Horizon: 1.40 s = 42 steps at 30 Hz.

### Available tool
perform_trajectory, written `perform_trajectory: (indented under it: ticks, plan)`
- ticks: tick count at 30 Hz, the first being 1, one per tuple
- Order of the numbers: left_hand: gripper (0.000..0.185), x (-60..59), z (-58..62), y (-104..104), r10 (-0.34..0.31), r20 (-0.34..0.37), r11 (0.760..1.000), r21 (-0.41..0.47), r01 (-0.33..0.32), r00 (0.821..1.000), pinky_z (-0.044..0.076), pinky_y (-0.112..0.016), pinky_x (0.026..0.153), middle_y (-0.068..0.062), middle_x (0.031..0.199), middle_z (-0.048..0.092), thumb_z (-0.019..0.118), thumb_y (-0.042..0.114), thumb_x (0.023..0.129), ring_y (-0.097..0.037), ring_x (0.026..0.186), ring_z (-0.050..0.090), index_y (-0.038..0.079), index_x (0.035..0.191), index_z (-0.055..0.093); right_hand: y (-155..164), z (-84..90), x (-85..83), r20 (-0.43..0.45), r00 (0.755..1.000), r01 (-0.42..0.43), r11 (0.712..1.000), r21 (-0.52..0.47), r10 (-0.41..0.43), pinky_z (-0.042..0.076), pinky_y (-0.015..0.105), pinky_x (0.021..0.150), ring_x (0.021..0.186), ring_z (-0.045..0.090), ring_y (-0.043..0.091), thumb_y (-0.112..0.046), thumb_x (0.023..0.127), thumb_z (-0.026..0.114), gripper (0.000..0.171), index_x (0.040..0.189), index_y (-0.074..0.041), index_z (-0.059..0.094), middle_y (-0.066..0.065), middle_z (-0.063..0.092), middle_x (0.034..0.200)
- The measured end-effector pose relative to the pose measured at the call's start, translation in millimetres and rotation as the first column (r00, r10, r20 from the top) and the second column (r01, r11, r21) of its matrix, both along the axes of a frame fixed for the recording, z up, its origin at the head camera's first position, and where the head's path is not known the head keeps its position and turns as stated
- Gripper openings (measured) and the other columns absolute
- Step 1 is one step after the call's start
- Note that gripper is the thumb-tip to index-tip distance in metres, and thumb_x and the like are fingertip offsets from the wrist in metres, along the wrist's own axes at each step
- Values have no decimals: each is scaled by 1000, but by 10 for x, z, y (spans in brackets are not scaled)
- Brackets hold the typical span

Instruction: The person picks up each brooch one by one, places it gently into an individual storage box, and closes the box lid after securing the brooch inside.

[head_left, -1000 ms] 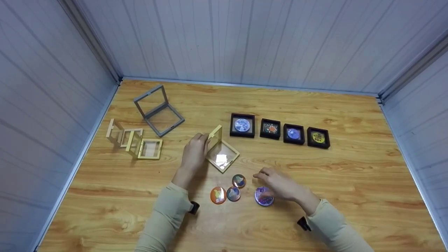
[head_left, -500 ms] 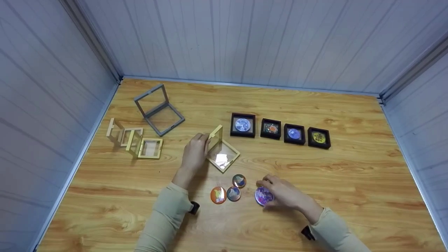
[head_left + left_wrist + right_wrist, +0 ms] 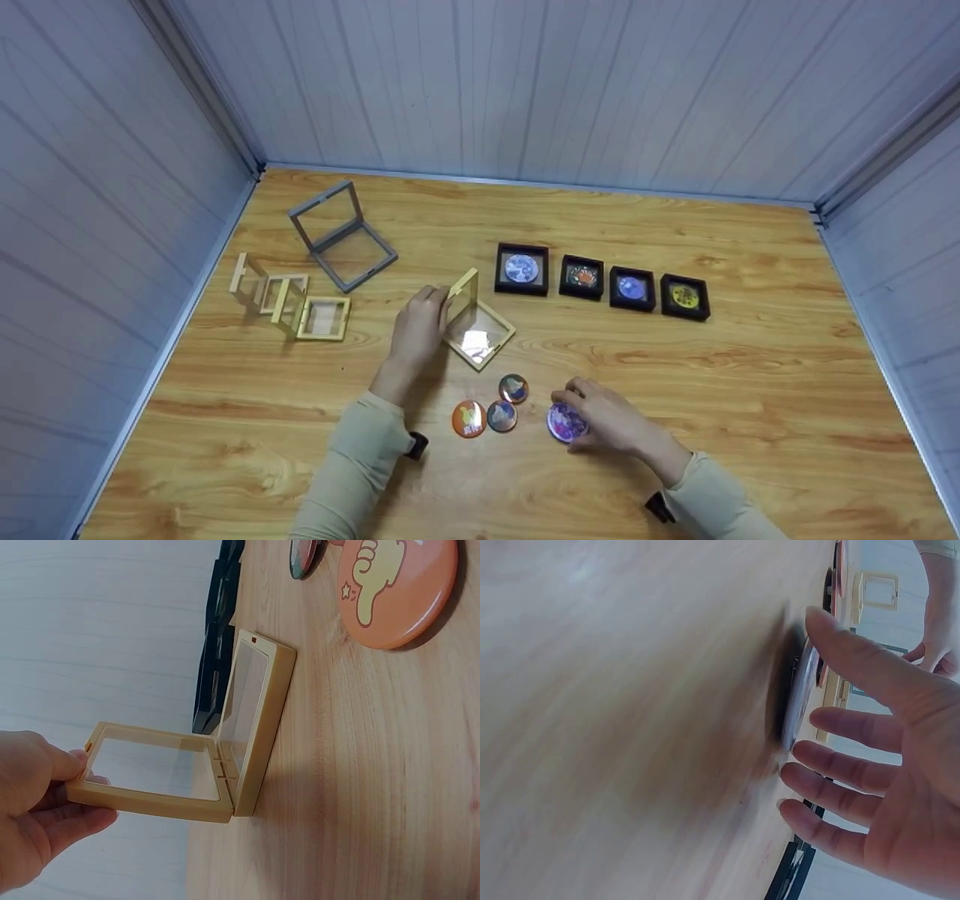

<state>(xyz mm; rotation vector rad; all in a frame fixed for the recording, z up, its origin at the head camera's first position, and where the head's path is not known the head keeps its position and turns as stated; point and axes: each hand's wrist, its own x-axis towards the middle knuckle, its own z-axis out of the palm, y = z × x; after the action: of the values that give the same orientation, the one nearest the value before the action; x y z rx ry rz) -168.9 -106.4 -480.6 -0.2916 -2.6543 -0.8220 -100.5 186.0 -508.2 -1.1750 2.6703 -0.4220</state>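
My left hand holds the raised lid of a hinged pale-yellow display frame. In the left wrist view, thumb and fingers pinch the lid's outer edge, and the clear-windowed lower half lies on the table. On the right, my right hand is at a round purple button badge. The thumb and fingers are spread round the badge's edge in the right wrist view; firm contact cannot be made out. Nearby lie an orange badge and two dark badges, close together.
Black frames holding round badges stand in a row at back right. At left are an unfolded grey frame and two small unfolded frames, one yellow, one paler. Pale walls enclose the wooden table.
My right hand has come down, its thumb and fingers now round the purple badge. My left hand and the yellow frame have stayed in place.
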Motion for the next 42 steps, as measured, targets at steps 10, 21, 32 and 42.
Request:
perform_trajectory:
  ticks: [10, 21, 32, 42]
  plan:
    - [19, -3, -11, 4, 1, -8, 1000, 1, -1, 1000, 50, -36, 60, -13, 83, 60, 56, 6, 86, -25, 72, 59, -6, 100, 62, -11, -36, -9, 29, 999, 27, 1000, 5, -28, 48, 35, 70, 85, 52, 19, -29, 62, 79, 60, 111, -5, 56, 6, 48, 99]
    - [19, 3, -12, 1, 5, 13, 1000, 13, -5, 1000, 49, -35, 59, -13, 83, 59, 56, 5, 86, -24, 71, 59, -7, 100, 61, -17, -47, -36, 70, 997, 35, 998, -55, -31, 48, 32, 73, 85, 50, 16, -22, 59, 80, 56, 106, -5, 56, 3, 47, 97]
    - [20, -6, 16, 2, 12, 32, 1000, 13, -13, 999, 50, -34, 60, -13, 85, 60, 56, 5, 86, -24, 73, 60, -6, 101, 61, -110, 50, -141, 83, 995, 55, 993, -109, -46, 46, 33, 77, 87, 48, 16, -19, 60, 79, 57, 109, -3, 55, 4, 45, 99]
    - [18, -7, 8, 1, 16, 15, 1000, 12, -16, 1000, 50, -35, 61, -12, 83, 60, 56, 4, 85, -24, 72, 60, -5, 100, 62, -326, 132, -337, 134, 985, 131, 981, -145, -112, 44, 36, 83, 92, 48, 20, -17, 60, 79, 60, 113, -3, 53, 8, 46, 104]
